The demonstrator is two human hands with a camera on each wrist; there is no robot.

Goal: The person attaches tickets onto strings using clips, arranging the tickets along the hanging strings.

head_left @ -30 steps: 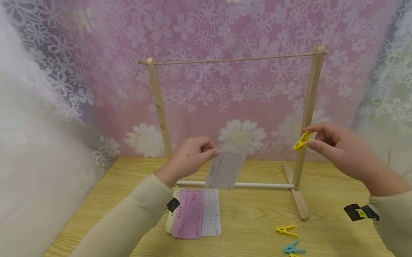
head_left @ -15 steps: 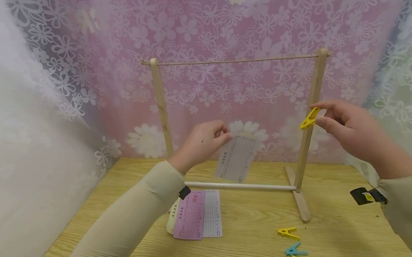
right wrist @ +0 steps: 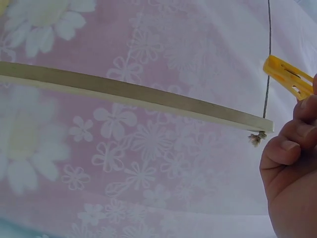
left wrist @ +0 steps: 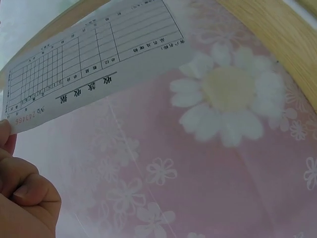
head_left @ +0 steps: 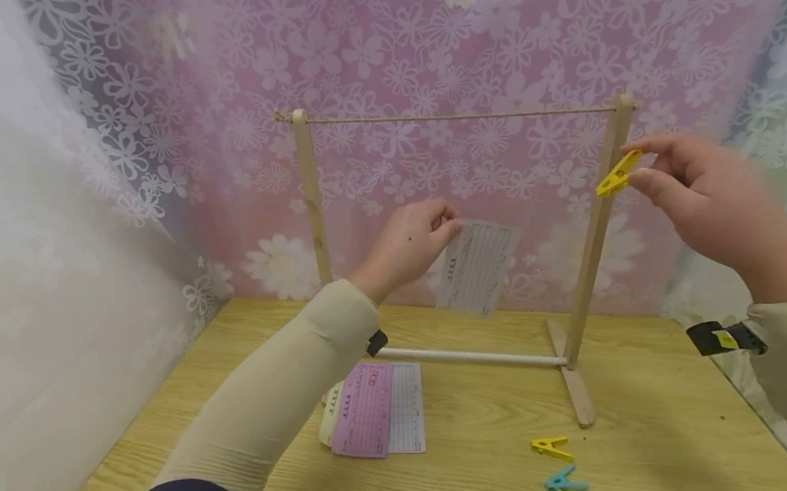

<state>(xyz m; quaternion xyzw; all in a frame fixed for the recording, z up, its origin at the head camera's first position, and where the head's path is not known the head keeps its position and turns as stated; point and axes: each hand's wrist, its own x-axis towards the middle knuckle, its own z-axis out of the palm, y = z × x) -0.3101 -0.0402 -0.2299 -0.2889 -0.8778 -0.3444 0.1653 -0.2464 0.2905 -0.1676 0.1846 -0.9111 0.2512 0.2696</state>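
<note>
My left hand (head_left: 411,243) pinches the upper left corner of a white receipt slip (head_left: 478,269), which hangs in the air below the string (head_left: 448,116). Printed lines and a red number show on the slip (left wrist: 89,64) in the left wrist view. Between thumb and fingertips, my right hand (head_left: 714,201) holds a yellow clothespin (head_left: 617,174) beside the right post (head_left: 596,241), somewhat below the string's right end. In the right wrist view the clothespin (right wrist: 287,77) overlaps the string in the picture; whether they touch I cannot tell.
On the table (head_left: 469,490) lie a pink slip (head_left: 364,417), a white slip (head_left: 409,409) and a pale yellow slip (head_left: 328,421), overlapping. At the front right are two yellow clothespins (head_left: 552,447) and a blue one (head_left: 564,481). A white rod (head_left: 475,358) joins the stand's base.
Both hands have risen, the left carrying the slip up and to the right, the right lifting the clothespin from mid-post to near the string's height. The things on the table stay put.
</note>
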